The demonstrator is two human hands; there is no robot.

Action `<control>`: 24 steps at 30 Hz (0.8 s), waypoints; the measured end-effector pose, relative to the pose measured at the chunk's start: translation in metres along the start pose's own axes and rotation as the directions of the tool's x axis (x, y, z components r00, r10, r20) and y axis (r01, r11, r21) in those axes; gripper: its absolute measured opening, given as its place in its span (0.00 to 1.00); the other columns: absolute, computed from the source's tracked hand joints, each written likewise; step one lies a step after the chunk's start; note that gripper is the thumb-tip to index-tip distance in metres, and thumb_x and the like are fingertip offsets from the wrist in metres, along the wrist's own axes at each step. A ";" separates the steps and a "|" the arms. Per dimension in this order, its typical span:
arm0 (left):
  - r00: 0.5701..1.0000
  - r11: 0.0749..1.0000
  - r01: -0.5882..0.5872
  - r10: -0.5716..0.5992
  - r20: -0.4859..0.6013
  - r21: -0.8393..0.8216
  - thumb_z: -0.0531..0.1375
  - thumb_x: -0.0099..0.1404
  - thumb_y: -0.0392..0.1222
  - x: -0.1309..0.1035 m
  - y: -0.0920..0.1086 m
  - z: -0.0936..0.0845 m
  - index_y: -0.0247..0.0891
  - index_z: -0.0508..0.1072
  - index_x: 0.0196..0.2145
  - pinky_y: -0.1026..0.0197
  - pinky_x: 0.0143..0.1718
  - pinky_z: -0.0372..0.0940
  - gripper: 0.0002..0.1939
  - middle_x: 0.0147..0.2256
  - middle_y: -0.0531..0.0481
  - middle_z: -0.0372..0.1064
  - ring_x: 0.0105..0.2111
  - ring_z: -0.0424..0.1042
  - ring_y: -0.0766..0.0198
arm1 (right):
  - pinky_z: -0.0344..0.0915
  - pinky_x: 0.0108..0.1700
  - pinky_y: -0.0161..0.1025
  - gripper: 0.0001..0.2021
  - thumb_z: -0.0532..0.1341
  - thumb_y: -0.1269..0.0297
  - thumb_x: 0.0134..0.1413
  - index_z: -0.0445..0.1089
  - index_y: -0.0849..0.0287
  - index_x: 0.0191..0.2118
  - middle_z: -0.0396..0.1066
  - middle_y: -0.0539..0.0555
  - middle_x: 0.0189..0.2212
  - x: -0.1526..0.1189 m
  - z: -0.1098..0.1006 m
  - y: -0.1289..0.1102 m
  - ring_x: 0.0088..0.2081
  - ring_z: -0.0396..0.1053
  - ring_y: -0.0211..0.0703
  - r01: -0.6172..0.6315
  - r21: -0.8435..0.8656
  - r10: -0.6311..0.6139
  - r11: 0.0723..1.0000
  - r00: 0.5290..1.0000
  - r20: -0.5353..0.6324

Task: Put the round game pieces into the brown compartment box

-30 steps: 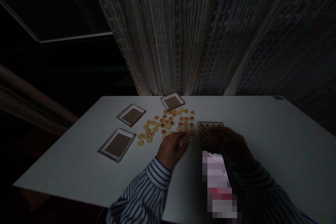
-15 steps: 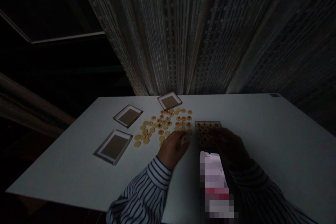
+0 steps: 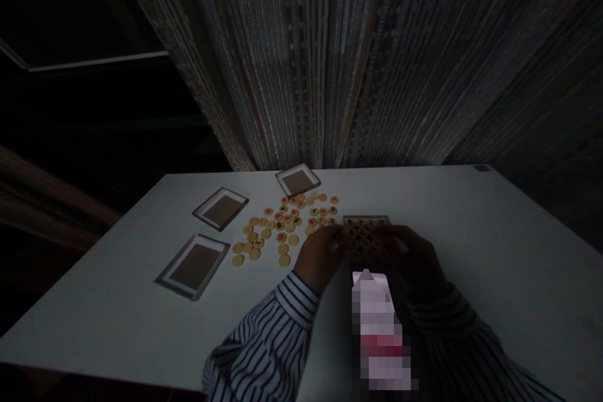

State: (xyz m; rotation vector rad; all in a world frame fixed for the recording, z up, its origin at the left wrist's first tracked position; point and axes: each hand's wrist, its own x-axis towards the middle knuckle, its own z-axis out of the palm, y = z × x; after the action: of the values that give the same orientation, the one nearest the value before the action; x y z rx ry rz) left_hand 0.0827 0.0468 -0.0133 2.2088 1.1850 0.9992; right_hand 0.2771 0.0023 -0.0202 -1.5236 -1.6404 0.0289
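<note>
Round wooden Chinese chess pieces (image 3: 283,249) with red or dark characters lie scattered left of my hands, some blank side up. A shallow box (image 3: 365,218) in front of me holds rows of the same pieces. My left hand (image 3: 323,257) is at the box's left edge, thumb and fingers bent together around what looks like a chess piece, mostly hidden by the fingers. My right hand (image 3: 417,260) rests on the box's right side, its fingers curled over the edge. The pieces under the fingertips are dark and hard to read.
Three framed trays with brown bottoms lie on the white table (image 3: 471,251): a near-left tray (image 3: 193,267), a tray behind it (image 3: 221,207) and a far tray (image 3: 298,180). A lit phone (image 3: 377,308) is just below the box. A striped curtain (image 3: 306,75) hangs behind.
My left hand has moved right, from beside the loose pieces to the box's left edge. My right hand stays at the box. The whole view has shifted slightly.
</note>
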 end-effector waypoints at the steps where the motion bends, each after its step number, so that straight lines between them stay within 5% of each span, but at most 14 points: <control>1: 1.000 1.000 0.008 -0.008 0.000 -0.017 0.58 0.57 0.33 0.000 0.000 0.002 0.37 0.70 0.43 0.56 0.42 0.69 0.14 0.38 0.46 0.74 0.38 0.73 0.60 | 0.69 0.33 0.42 0.10 0.54 0.64 0.53 0.72 0.57 0.36 0.74 0.55 0.32 0.000 0.000 0.001 0.34 0.72 0.45 0.012 0.001 -0.012 1.000 1.000 -0.015; 9: 0.992 0.987 0.121 -0.124 -0.021 -0.103 0.59 0.57 0.36 -0.008 -0.009 0.011 0.36 0.71 0.42 0.58 0.42 0.68 0.13 0.38 0.45 0.74 0.39 0.73 0.60 | 0.69 0.33 0.42 0.09 0.55 0.64 0.52 0.71 0.57 0.36 0.74 0.54 0.31 0.007 0.003 -0.001 0.33 0.72 0.44 0.079 0.035 -0.078 0.996 0.996 -0.050; 14: 0.987 0.979 0.142 -0.151 -0.049 -0.146 0.59 0.57 0.37 -0.012 -0.014 0.012 0.36 0.71 0.42 0.58 0.40 0.68 0.13 0.37 0.45 0.74 0.39 0.73 0.60 | 0.69 0.35 0.42 0.08 0.55 0.66 0.53 0.70 0.56 0.37 0.74 0.54 0.32 0.020 0.005 -0.011 0.34 0.71 0.43 0.115 0.070 -0.118 0.991 0.992 0.049; 20: 0.981 0.955 0.190 -0.195 0.000 -0.227 0.59 0.55 0.36 -0.014 -0.007 0.013 0.38 0.72 0.40 0.59 0.41 0.68 0.12 0.36 0.48 0.74 0.38 0.73 0.62 | 0.68 0.34 0.41 0.08 0.54 0.70 0.55 0.70 0.57 0.36 0.74 0.54 0.30 0.009 0.010 -0.007 0.32 0.70 0.42 0.393 -0.096 -0.393 0.914 0.919 0.022; 24: 0.976 0.935 0.216 -0.216 0.031 -0.283 0.59 0.56 0.36 -0.014 -0.006 0.011 0.39 0.73 0.38 0.60 0.41 0.67 0.10 0.37 0.49 0.74 0.39 0.73 0.62 | 0.66 0.31 0.39 0.07 0.54 0.70 0.56 0.69 0.57 0.35 0.73 0.53 0.27 0.003 0.007 -0.003 0.30 0.70 0.40 0.421 -0.161 -0.428 0.893 0.903 -0.014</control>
State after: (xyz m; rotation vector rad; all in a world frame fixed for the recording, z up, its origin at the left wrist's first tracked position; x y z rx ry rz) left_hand 0.0834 0.0380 -0.0298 1.8128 1.1721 1.0078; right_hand 0.2714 0.0075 -0.0214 -1.2310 -1.9399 -0.3796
